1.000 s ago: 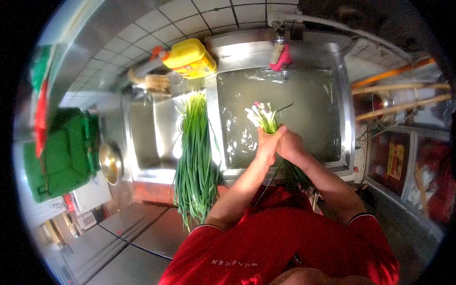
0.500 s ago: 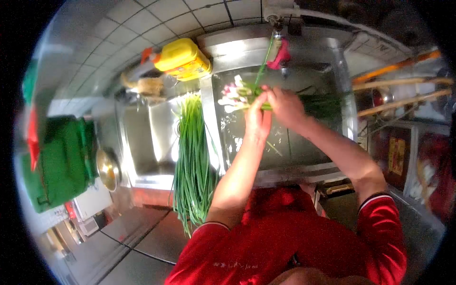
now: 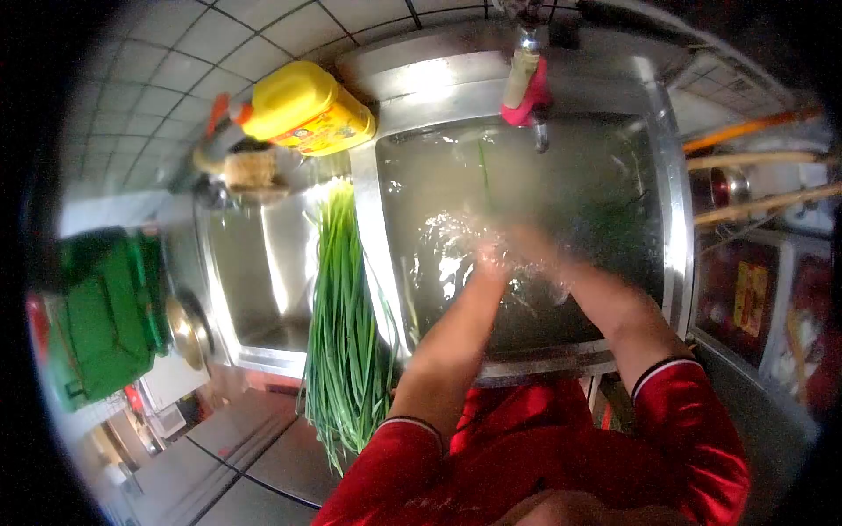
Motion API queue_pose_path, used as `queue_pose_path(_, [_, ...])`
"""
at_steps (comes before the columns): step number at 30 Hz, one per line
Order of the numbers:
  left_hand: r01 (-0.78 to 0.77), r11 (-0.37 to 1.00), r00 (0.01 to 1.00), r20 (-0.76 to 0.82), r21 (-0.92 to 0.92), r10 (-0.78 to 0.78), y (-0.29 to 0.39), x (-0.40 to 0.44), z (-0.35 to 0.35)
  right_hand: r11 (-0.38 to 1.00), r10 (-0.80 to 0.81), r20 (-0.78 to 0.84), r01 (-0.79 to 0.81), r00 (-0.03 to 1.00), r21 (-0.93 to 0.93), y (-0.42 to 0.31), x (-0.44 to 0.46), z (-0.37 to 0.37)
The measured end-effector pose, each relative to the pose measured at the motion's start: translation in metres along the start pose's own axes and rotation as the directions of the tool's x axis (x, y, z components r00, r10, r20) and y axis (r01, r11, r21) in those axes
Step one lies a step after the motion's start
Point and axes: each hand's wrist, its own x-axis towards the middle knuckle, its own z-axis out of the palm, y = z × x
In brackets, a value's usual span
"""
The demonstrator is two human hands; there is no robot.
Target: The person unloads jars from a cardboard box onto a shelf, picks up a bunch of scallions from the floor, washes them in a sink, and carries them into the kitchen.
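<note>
Both my hands are plunged into the cloudy water of the sink basin [image 3: 382, 237], close together. My left hand [image 3: 491, 254] and my right hand [image 3: 532, 245] are blurred by the water and splashes, so their fingers do not show. Whatever they hold is hidden. A single green stalk [image 3: 483, 165] shows in the water beyond them. Dark green leaves [image 3: 627, 228] lie dimly under the surface to the right. Left of the basin, a long bunch of green onions [image 3: 338, 307] lies over the divider side and hangs past the sink's front edge.
A faucet with a pink cloth [image 3: 529, 101] stands over the basin. At the back left are a yellow jug [image 3: 311, 110] and a brush-like brown object [image 3: 250, 171]. A green bin [image 3: 105, 316] stands far left; wooden poles [image 3: 763, 206] jut in at right.
My hands have gone down into the water, taking the bunch of white-and-pink-bulbed onions out of sight. Water now splashes around my wrists. The view has shifted slightly.
</note>
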Motion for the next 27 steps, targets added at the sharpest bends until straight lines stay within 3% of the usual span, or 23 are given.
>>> queue_pose_path(2, [0.023,1.0,0.999,0.033,0.01,-0.023,0.012,-0.022,0.003,0.993,0.116,0.08,-0.116,0.99,-0.006,-0.023,0.004,-0.017])
queue_pose_path(5, [-0.019,1.0,0.996,0.085,-0.007,0.019,0.042,-0.073,0.029,0.981,0.18,0.125,-0.169,0.976,-0.098,-0.075,0.025,-0.055])
queue_pose_path(7, [-0.061,0.996,0.988,0.138,-0.059,0.069,0.069,-0.122,0.056,0.936,0.251,0.138,-0.204,0.958,-0.286,-0.131,0.045,-0.093])
queue_pose_path(8, [-0.084,0.992,0.981,0.165,-0.091,0.098,0.083,-0.15,0.07,0.847,0.37,0.191,-0.246,0.909,-0.47,-0.18,0.056,-0.124])
queue_pose_path(9, [-0.077,0.985,0.972,0.207,-0.151,0.108,0.097,-0.186,0.085,0.868,0.334,0.147,-0.243,0.931,-0.433,-0.202,0.058,-0.139])
queue_pose_path(11, [-0.256,0.962,0.918,0.29,-0.092,0.272,0.121,-0.227,0.105,0.911,0.249,0.065,-0.211,0.966,-0.354,-0.238,0.061,-0.162])
queue_pose_path(15, [-0.481,0.855,0.697,0.507,-0.193,0.507,0.153,-0.29,0.14,0.956,0.158,-0.207,-0.202,0.965,-0.212,-0.308,0.074,-0.199])
queue_pose_path(17, [-0.582,0.778,0.572,0.56,-0.238,0.599,0.176,-0.343,0.162,0.924,-0.086,-0.348,-0.056,0.933,-0.378,-0.319,0.09,-0.214])
queue_pose_path(19, [-0.586,0.772,0.542,0.59,-0.246,0.599,0.197,-0.363,0.176,0.884,-0.097,-0.344,-0.078,0.934,-0.461,-0.363,0.098,-0.24])
queue_pose_path(20, [-0.629,0.71,0.422,0.628,-0.316,0.654,0.205,-0.391,0.184,0.873,-0.252,-0.389,0.034,0.886,-0.487,-0.375,0.104,-0.249])
queue_pose_path(21, [-0.6,0.732,0.392,0.68,-0.323,0.62,0.213,-0.401,0.187,0.842,-0.401,-0.426,0.142,0.811,-0.521,-0.386,0.108,-0.257])
queue_pose_path(23, [-0.614,0.694,0.301,0.701,-0.375,0.646,0.216,-0.428,0.189,0.797,-0.519,-0.443,0.226,0.731,-0.56,-0.403,0.105,-0.271])
queue_pose_path(25, [-0.627,0.707,0.336,0.704,-0.329,0.626,0.204,-0.419,0.185,0.753,-0.593,-0.458,0.254,0.662,-0.607,-0.404,0.099,-0.27])
queue_pose_path(26, [-0.633,0.71,0.354,0.701,-0.308,0.62,0.197,-0.411,0.183,0.771,-0.545,-0.428,0.23,0.721,-0.593,-0.391,0.088,-0.261])
queue_pose_path(27, [-0.562,0.76,0.456,0.645,-0.326,0.613,0.181,-0.38,0.176,0.831,-0.333,-0.337,0.105,0.881,-0.547,-0.356,0.083,-0.245])
